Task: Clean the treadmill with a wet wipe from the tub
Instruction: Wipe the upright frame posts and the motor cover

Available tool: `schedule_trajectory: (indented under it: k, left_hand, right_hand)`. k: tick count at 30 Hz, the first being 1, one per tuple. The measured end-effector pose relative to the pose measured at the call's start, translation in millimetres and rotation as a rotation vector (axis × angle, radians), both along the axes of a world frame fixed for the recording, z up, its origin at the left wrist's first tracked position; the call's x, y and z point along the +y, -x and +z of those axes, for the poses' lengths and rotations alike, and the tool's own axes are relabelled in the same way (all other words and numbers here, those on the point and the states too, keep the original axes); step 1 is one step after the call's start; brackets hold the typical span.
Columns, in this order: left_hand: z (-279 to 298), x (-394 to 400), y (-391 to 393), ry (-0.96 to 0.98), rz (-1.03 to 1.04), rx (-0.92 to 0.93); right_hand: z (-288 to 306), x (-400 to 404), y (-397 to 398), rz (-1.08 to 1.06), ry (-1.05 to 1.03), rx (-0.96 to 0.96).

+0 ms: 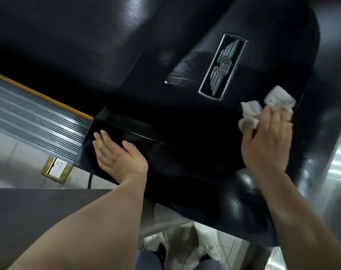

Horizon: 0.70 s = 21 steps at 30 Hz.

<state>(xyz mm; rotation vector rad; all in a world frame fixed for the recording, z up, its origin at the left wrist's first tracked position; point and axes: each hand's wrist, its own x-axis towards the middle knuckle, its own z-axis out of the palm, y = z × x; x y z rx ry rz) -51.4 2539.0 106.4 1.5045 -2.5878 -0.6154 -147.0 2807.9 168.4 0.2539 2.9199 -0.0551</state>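
Pinching a crumpled white wet wipe (267, 108), the right hand (268, 141) had its fingers curled round the wad, grip closed on it, just above the glossy black treadmill hood (185, 123). Right forearm came in from the lower right, wrist angled up and back of the hand facing the camera. Left hand (117, 154) lay flat on the hood's left edge, fingers straight and together, thumb spread out, holding nothing (just pressing down). Left forearm stretched in from the bottom left. A chrome-framed winged emblem (222, 67) sat on the hood just left of the wipe, with a smeared streak (185, 73) and a small white speck (165, 82) beside it. Ribbed grey side rail (35, 121) with a yellow strip ran off to the left. A brass floor socket (56, 169) sat in the tiled floor (16, 152) below the rail. Tub not visible.
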Motion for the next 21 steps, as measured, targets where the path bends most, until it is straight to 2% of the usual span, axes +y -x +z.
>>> schedule_trajectory:
  k: [2,4,6,9,11,12,14,18,21]
  left_hand:
    - [-0.3,-0.6,-0.8,0.003,-0.002,-0.005]
    - [-0.5,-0.7,-1.8,-0.002,-0.012,-0.001]
    - [-0.2,-0.5,-1.5,-0.009,-0.014,0.0]
    - [1.9,0.4,0.6,-0.012,-0.01,-0.007]
    - [2.1,0.5,1.5,-0.003,-0.022,-0.015]
    - [1.3,-0.2,1.6,0.004,-0.018,-0.015]
    - [0.5,-1.1,0.6,0.007,-0.014,-0.026]
    - [1.3,0.6,0.7,-0.01,-0.011,-0.023]
    - [0.7,-0.1,1.8,0.006,-0.002,-0.016]
  right_hand:
    - [0.3,-14.1,-1.0,-0.122,-0.005,0.008]
    - [-7.6,-51.8,24.2,-0.028,0.058,0.033]
    - [-23.0,-97.4,58.6,0.189,0.093,0.04]
    - [-38.7,-153.0,86.4,0.603,0.09,-0.052]
    - [-41.8,-155.4,88.4,0.825,0.09,-0.101]
    - [-40.3,-145.5,86.8,0.853,0.11,-0.093]
    - [-33.9,-108.1,74.5,0.752,0.157,0.022]
    - [-10.9,-17.5,9.5,0.311,0.125,0.077]
    - [-3.4,5.4,-36.3,0.097,0.076,0.073]
